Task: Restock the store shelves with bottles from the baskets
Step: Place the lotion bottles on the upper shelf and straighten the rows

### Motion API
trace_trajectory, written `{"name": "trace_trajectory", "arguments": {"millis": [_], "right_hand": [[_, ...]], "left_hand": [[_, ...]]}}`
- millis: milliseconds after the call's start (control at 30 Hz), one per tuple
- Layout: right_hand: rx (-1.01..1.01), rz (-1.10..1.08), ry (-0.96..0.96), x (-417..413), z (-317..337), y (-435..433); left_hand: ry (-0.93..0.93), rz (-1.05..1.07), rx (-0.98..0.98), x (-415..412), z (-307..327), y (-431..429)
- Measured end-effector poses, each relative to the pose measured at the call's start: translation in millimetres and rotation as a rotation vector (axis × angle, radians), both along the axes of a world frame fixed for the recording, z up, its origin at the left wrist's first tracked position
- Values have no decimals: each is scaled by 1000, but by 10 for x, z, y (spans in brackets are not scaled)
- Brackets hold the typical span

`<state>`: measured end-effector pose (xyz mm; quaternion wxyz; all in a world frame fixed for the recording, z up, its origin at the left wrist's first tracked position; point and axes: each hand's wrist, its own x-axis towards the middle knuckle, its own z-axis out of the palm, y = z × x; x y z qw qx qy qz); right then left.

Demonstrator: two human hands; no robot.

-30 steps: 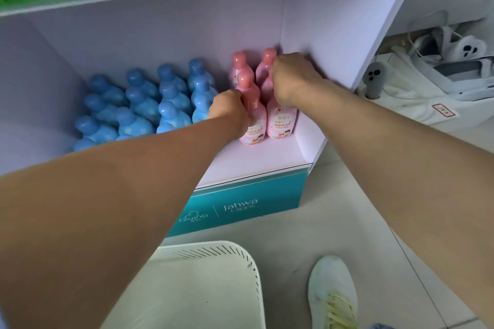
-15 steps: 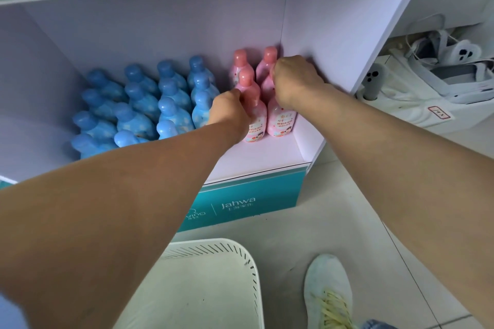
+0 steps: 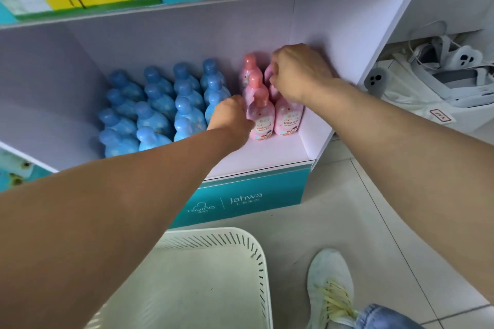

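Where the pink bottles stand in two columns at the right end of the shelf, both hands work among them. The right hand reaches over the right column, its fingers curled round the neck of the rear-right pink bottle; the front-right pink bottle stands upright directly beneath the wrist. The left hand rests against the left shoulder of the front-left pink bottle; its fingers are hidden, so the grip cannot be determined. Blue bottles fill the shelf to the left. A white basket sits on the floor below.
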<state>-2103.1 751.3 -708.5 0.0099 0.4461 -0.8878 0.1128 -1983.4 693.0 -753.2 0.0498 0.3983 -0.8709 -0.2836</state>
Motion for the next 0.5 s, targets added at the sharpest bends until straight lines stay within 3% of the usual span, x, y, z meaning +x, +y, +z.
{"name": "trace_trajectory", "arguments": {"millis": [200,500], "right_hand": [[42,112,-106,447,123,56],[106,137,-244,867,74,-171]], "left_hand": [[-90,-43,51,641,123,114],[-120,94,-7,1407,335,-237]]}}
